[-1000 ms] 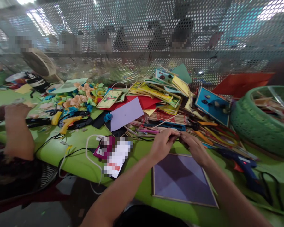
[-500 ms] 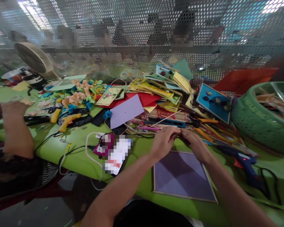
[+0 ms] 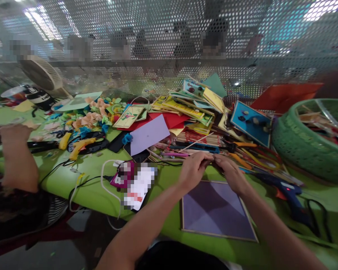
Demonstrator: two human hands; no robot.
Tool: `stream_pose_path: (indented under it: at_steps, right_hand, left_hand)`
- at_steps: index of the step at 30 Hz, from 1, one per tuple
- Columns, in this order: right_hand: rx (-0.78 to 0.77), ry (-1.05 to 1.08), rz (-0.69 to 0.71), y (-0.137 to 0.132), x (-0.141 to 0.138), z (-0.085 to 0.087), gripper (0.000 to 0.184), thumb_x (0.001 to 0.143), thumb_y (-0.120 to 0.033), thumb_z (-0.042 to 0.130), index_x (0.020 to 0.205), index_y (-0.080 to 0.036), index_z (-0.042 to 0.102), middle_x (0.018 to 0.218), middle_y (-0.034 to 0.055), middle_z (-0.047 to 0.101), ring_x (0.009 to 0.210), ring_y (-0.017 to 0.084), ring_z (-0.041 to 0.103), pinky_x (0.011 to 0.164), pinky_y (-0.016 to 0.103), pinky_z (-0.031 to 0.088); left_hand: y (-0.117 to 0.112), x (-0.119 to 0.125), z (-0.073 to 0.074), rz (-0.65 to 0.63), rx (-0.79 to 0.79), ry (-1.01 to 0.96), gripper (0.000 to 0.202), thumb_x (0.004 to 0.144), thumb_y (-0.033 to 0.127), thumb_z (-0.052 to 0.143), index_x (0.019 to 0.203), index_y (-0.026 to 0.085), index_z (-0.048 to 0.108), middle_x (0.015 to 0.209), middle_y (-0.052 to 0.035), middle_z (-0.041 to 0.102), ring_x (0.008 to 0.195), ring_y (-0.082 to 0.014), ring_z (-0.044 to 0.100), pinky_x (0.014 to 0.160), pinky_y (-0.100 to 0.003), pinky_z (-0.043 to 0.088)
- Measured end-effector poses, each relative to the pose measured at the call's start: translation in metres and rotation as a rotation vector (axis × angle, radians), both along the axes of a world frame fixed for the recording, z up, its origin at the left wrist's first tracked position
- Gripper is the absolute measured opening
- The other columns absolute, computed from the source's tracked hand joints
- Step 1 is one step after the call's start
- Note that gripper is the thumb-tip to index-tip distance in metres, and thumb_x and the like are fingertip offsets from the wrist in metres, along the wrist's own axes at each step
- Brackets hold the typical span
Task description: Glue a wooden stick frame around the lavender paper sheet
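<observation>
My left hand (image 3: 195, 168) and my right hand (image 3: 227, 167) meet fingertip to fingertip just beyond a purple card panel (image 3: 214, 212). Both are closed, fingers pinched together; whatever lies between them is hidden or too small to make out. Thin wooden strips edge the panel, which lies flat on the green table (image 3: 169, 221), partly in the shadow of my arms. Behind my fingers are loose wooden sticks (image 3: 197, 141) and orange-handled pliers (image 3: 243, 144). To the right of my right hand lies a dark blue glue gun (image 3: 291, 197) with a lit red light.
Left of my arm lie a phone (image 3: 139, 187), a magenta device (image 3: 122, 174) and cables. Stacked cards (image 3: 186, 105), a lilac sheet (image 3: 150, 135) and crepe paper pieces (image 3: 87, 118) crowd the back. A green basket (image 3: 307, 142) stands right; a co-worker's hand (image 3: 15, 131) is left.
The view has shifted slightly. My hands stay pinched together in nearly the same place above the panel's far edge; nothing else has visibly moved.
</observation>
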State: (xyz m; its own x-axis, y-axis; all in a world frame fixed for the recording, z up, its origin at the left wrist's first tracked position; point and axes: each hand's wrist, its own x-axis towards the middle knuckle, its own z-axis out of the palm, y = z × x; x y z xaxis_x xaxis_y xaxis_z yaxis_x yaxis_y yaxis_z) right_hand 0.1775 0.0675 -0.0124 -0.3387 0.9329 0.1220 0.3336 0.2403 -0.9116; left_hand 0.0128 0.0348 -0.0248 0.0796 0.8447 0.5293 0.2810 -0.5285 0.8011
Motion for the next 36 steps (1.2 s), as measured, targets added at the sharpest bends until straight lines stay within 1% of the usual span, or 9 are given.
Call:
stream_pose_path:
  at_steps: [3, 8, 11, 13, 17, 23, 27, 31, 36]
  right_hand:
    - [-0.017, 0.04, -0.013, -0.001, -0.001, 0.0, 0.028, 0.088, -0.049, 0.049, 0.071, -0.027, 0.047, 0.067, 0.0012, 0.047, 0.068, 0.022, 0.043, 0.065, 0.037, 0.037]
    - [-0.047, 0.066, 0.009, -0.003, 0.0, 0.004, 0.037, 0.094, -0.052, 0.048, 0.068, -0.026, 0.047, 0.065, -0.0002, 0.045, 0.063, 0.02, 0.042, 0.061, 0.035, 0.037]
    - [-0.051, 0.088, 0.031, -0.002, 0.001, 0.006, 0.034, 0.092, -0.053, 0.052, 0.071, -0.026, 0.055, 0.072, 0.0018, 0.057, 0.078, 0.023, 0.055, 0.076, 0.038, 0.046]
    - [-0.049, 0.092, 0.034, -0.001, 0.002, 0.005, 0.03, 0.091, -0.05, 0.054, 0.074, -0.026, 0.058, 0.079, 0.003, 0.062, 0.086, 0.025, 0.058, 0.083, 0.038, 0.046]
    - [-0.016, 0.046, 0.013, 0.0, 0.001, 0.004, 0.027, 0.09, -0.047, 0.05, 0.075, -0.025, 0.056, 0.079, 0.0032, 0.062, 0.079, 0.023, 0.054, 0.074, 0.036, 0.043]
    - [0.03, 0.044, -0.027, -0.004, -0.006, 0.007, 0.027, 0.088, -0.046, 0.047, 0.069, -0.026, 0.044, 0.065, -0.0013, 0.042, 0.063, 0.019, 0.038, 0.062, 0.034, 0.034]
    - [0.043, 0.056, -0.017, -0.007, -0.008, 0.01, 0.031, 0.092, -0.047, 0.043, 0.069, -0.027, 0.039, 0.064, -0.0025, 0.037, 0.061, 0.018, 0.034, 0.059, 0.034, 0.032]
    - [0.061, 0.012, -0.001, -0.007, -0.004, 0.007, 0.037, 0.095, -0.05, 0.046, 0.068, -0.026, 0.04, 0.065, -0.0018, 0.043, 0.063, 0.018, 0.038, 0.061, 0.033, 0.032]
    - [0.147, -0.087, 0.014, -0.004, 0.0, 0.0, 0.032, 0.097, -0.044, 0.044, 0.073, -0.024, 0.051, 0.073, 0.0005, 0.057, 0.07, 0.019, 0.05, 0.066, 0.033, 0.036]
  left_hand:
    - [0.0, 0.0, 0.0, 0.002, 0.003, -0.015, 0.012, 0.098, 0.017, 0.057, 0.101, 0.02, 0.069, 0.105, -0.0079, 0.076, 0.103, -0.0213, 0.071, 0.093, -0.034, 0.055]
    - [0.0, -0.001, -0.001, 0.013, 0.012, -0.008, 0.014, 0.098, 0.017, 0.056, 0.103, 0.02, 0.068, 0.106, -0.0077, 0.076, 0.104, -0.0207, 0.071, 0.094, -0.034, 0.055]
    - [0.0, -0.001, 0.0, 0.001, 0.031, 0.031, 0.014, 0.098, 0.017, 0.056, 0.103, 0.02, 0.068, 0.108, -0.0077, 0.076, 0.107, -0.0206, 0.071, 0.096, -0.035, 0.055]
    - [0.0, -0.001, 0.0, -0.008, 0.04, 0.042, 0.014, 0.099, 0.017, 0.055, 0.103, 0.021, 0.068, 0.109, -0.0081, 0.077, 0.108, -0.0207, 0.071, 0.097, -0.035, 0.055]
    - [0.0, -0.001, 0.0, -0.004, 0.058, 0.022, 0.013, 0.099, 0.017, 0.056, 0.103, 0.019, 0.068, 0.108, -0.0089, 0.077, 0.106, -0.0209, 0.072, 0.094, -0.033, 0.056]
    - [0.001, 0.0, -0.004, -0.01, 0.001, -0.09, 0.011, 0.099, 0.019, 0.059, 0.103, 0.019, 0.069, 0.105, -0.0078, 0.077, 0.102, -0.0193, 0.072, 0.092, -0.031, 0.055]
    - [0.002, 0.001, -0.005, -0.017, -0.049, -0.181, 0.012, 0.099, 0.027, 0.062, 0.103, 0.018, 0.069, 0.101, -0.0071, 0.075, 0.096, -0.0183, 0.071, 0.087, -0.03, 0.055]
    - [0.002, 0.001, -0.005, -0.026, -0.054, -0.186, 0.013, 0.1, 0.026, 0.059, 0.104, 0.018, 0.069, 0.101, -0.0068, 0.074, 0.094, -0.0173, 0.07, 0.086, -0.029, 0.054]
    - [0.003, 0.001, -0.007, -0.016, -0.041, -0.161, 0.012, 0.099, 0.026, 0.06, 0.102, 0.018, 0.069, 0.1, -0.0067, 0.074, 0.093, -0.0173, 0.069, 0.085, -0.029, 0.053]
